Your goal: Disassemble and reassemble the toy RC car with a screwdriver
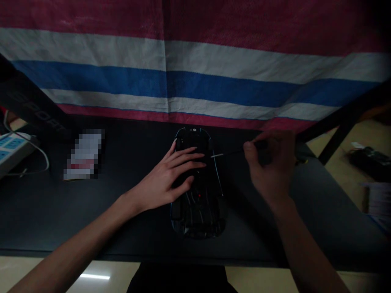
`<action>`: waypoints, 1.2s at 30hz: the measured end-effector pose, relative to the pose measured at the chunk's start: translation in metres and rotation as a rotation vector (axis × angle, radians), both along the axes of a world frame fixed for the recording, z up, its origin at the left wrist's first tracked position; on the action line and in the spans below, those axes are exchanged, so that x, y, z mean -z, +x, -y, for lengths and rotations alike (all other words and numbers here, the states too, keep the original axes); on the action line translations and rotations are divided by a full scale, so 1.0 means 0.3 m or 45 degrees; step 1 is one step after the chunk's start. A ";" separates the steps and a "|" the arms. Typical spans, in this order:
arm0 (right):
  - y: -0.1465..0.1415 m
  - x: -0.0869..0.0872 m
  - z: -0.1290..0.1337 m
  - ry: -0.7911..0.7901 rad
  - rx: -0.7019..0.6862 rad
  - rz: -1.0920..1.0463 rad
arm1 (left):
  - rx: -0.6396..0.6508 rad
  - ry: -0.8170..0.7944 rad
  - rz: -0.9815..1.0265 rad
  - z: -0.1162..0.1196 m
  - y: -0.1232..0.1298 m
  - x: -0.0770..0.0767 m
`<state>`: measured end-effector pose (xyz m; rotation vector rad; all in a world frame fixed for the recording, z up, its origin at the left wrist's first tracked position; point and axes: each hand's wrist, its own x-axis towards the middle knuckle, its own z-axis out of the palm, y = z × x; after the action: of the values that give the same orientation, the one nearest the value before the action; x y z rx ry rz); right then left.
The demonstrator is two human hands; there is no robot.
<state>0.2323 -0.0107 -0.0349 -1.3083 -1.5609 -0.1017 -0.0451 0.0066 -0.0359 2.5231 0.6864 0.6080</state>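
A black toy car point(201, 211) lies upside down on the dark table, with its underside up and a small red light showing on it. My left hand point(166, 175) rests across the underside, fingers stretched out and apart, with one finger along the car's left edge. To the right of the car, my right hand point(271, 167) is closed around the handle of a screwdriver point(227, 153). The screwdriver's pale metal shaft points left, and its tip is at the car's right edge; whether it touches the car I cannot tell.
On the black table point(128, 228), a blurred-out packet point(84, 154) lies to the left. A white power strip point(15, 148) with a cable is at the far left, near a dark box point(33, 101) marked SPORT. A striped cloth point(195, 85) hangs behind. Dark items lie on the floor at right.
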 end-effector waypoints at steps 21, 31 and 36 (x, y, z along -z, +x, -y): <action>-0.022 -0.053 0.046 -0.154 -0.289 0.356 | -0.062 -0.069 -0.060 -0.015 -0.019 -0.012; -0.029 -0.069 0.028 -0.334 -0.303 0.192 | -0.073 0.041 -0.222 -0.006 0.044 -0.065; -0.028 -0.128 0.027 -0.374 -0.499 0.294 | -0.102 0.132 -0.317 -0.008 0.096 -0.050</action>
<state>0.2239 -0.0187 0.0034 -1.2157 -2.0633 0.2394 -0.0162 0.0090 -0.0208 2.7068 0.8679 0.3667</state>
